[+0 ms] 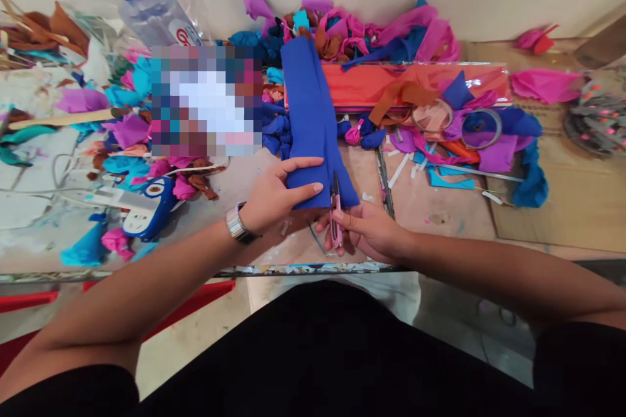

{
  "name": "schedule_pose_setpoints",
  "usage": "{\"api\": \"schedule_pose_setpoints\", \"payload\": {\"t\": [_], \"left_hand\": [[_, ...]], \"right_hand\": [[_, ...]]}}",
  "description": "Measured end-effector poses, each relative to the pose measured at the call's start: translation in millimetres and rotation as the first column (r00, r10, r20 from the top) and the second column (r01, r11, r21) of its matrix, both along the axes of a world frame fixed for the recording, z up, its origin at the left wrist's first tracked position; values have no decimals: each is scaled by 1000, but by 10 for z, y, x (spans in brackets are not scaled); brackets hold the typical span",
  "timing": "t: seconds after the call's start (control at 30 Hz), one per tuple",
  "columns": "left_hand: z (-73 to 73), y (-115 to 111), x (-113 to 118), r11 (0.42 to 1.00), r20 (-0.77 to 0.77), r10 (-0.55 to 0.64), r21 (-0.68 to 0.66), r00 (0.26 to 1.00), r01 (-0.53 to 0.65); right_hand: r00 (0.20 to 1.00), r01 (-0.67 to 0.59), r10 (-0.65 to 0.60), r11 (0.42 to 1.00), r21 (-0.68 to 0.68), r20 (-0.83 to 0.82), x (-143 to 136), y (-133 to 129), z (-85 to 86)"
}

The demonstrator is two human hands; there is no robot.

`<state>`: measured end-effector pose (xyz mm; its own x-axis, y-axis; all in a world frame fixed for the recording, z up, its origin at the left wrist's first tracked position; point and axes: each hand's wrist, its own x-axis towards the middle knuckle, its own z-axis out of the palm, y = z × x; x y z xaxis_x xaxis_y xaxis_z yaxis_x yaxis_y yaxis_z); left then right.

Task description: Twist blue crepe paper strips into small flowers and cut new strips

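A long folded strip of blue crepe paper (310, 111) lies across the table, its near end in front of me. My left hand (278, 192) holds that end, thumb and forefinger on top of the paper and a metal watch on the wrist. In my right hand (359, 228) are pink-handled scissors (336, 218), pointing away from me. Their blades meet the near edge of the blue paper, where a slit separates a flap on the right. The other fingers of my right hand are partly under the paper.
Crumpled coloured paper pieces (482, 137) and tape rolls (482, 129) lie at the right. A pump bottle (147, 10) stands at the back left. A blue-and-white power strip (149, 208) with cables is at the left. Cardboard (562, 202) covers the right side.
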<state>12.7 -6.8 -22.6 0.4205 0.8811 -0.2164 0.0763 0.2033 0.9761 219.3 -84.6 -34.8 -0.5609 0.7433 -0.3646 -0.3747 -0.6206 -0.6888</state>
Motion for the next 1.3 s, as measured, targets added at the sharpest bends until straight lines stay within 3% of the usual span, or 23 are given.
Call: {"api": "schedule_pose_setpoints", "payload": {"t": [0.33,0.53,0.73,0.9,1.3], "left_hand": [[-24,-45,5,1000,76,-3,-12,997,4],[-72,-58,-11,998,79,6,67,997,-11],[-69,-46,0,987,102,9,161,995,-25],[-48,-59,-5,996,91,-10,87,996,2],[-44,-80,-20,996,115,-1,93,993,-9]], "right_hand": [[996,-35,33,999,27,80,28,-20,-71],[997,15,-15,1000,-4,-82,24,-49,-9],[997,10,-10,1000,-4,-75,10,-84,-61],[988,3,-10,999,-45,-154,29,-99,-44],[997,-69,65,995,77,45,101,-92,-67]]}}
